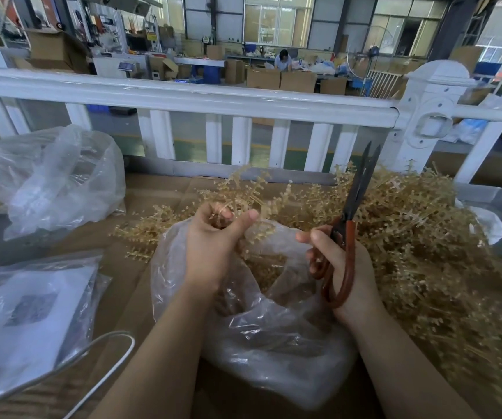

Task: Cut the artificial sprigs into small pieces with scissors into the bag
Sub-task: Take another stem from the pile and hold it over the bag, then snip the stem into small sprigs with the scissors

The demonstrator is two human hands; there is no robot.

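Here, each label marks one item of the bench scene.
Left hand [213, 243]: fingers and thumb curled round the stems of a tan sprig [237, 189], held above the bag's mouth; its branches fan up and away from the person.
Right hand [339, 264]: fingers through the reddish-brown loops of the scissors [351, 225], gripping them upright; index finger pointing left.
Scissor blades: dark, tips slightly parted, pointing up in front of the railing, apart from the held sprig.
Bag [262, 337]: clear plastic, open between the forearms, tan pieces showing inside.
Sprig pile [419, 231]: a large loose heap on the cardboard surface [153, 192], to the right of and behind the bag.
Other bags: one crumpled clear bag [47, 179] far left; a flat one [29, 316] near left.
Background: white railing [183, 98]; cardboard boxes beyond.
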